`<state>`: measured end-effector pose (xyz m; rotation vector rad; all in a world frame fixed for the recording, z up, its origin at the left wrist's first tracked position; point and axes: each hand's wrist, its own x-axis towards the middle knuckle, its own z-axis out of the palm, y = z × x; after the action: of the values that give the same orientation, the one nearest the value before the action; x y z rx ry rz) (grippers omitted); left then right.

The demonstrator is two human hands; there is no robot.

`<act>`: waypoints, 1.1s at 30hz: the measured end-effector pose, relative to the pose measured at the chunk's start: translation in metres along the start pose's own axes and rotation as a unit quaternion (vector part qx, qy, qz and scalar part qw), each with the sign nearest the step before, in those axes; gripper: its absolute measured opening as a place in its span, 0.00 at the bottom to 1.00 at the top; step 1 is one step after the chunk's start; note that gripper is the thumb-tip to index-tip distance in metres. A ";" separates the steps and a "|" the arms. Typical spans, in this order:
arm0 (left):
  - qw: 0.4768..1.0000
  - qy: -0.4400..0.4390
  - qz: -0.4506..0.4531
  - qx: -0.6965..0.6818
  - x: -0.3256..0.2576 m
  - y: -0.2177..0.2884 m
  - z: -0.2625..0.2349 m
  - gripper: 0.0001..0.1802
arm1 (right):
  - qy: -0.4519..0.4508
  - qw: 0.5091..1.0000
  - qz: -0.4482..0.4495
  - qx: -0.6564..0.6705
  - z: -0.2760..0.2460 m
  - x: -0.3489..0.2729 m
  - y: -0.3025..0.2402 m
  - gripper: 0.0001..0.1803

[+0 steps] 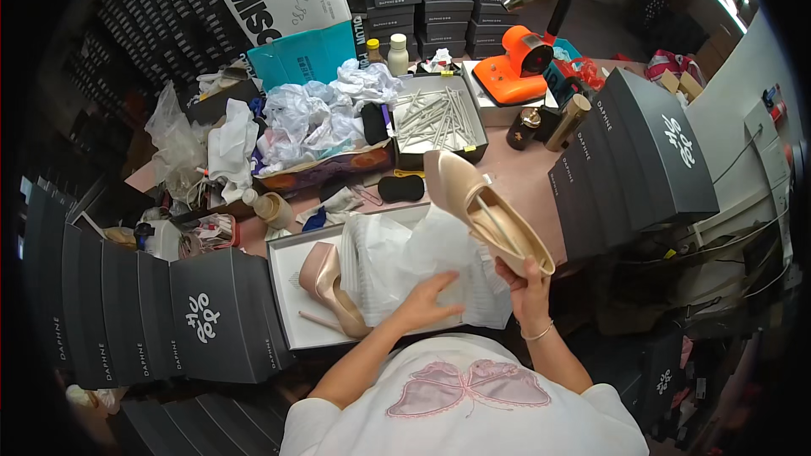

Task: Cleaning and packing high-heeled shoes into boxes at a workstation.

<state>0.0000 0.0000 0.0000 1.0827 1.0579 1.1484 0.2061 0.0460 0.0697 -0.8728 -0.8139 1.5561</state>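
My right hand grips a champagne satin high-heeled shoe by its heel end, toe tilted up and to the left. A pale stick lies inside the shoe. Fingers spread, my left hand is over white tissue and ridged wrap and holds nothing. The wrap lies in an opened shoe box, where a matching platform heel rests on its side at the left.
Stacks of dark shoe boxes stand left and right. Beyond the opened box are a tray of pale sticks, crumpled white paper, an orange device and small bottles.
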 end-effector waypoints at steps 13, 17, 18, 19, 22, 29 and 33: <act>0.905 0.168 0.015 -0.390 -0.038 0.044 -0.015 0.42 | -0.391 0.799 0.012 -0.457 0.098 0.008 -0.005 0.16; 0.964 0.169 0.088 -0.187 -0.035 0.042 -0.026 0.44 | -0.387 0.824 0.025 -0.412 0.113 0.012 0.030 0.16; 0.960 0.167 0.061 -0.218 -0.037 0.045 -0.027 0.44 | -0.425 0.795 0.073 -0.427 0.113 0.017 0.028 0.17; 0.953 0.166 0.034 -0.250 -0.038 0.050 -0.027 0.44 | -0.461 0.761 0.121 -0.441 0.112 0.025 0.024 0.17; 0.947 0.230 0.036 -0.222 -0.026 0.037 -0.029 0.45 | -0.495 0.697 0.244 -0.458 0.126 0.045 0.009 0.19; 0.943 0.304 0.095 -0.097 -0.019 0.035 -0.066 0.46 | -0.458 0.810 0.183 -0.317 0.139 0.050 0.063 0.20; 0.934 0.299 0.027 -0.194 -0.016 0.024 -0.065 0.42 | -0.428 0.710 0.556 -0.058 0.126 0.079 0.046 0.18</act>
<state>-0.0693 -0.0080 0.0148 0.4515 1.1904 1.7087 0.0658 0.1121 0.0833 -0.7071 -1.0902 3.1676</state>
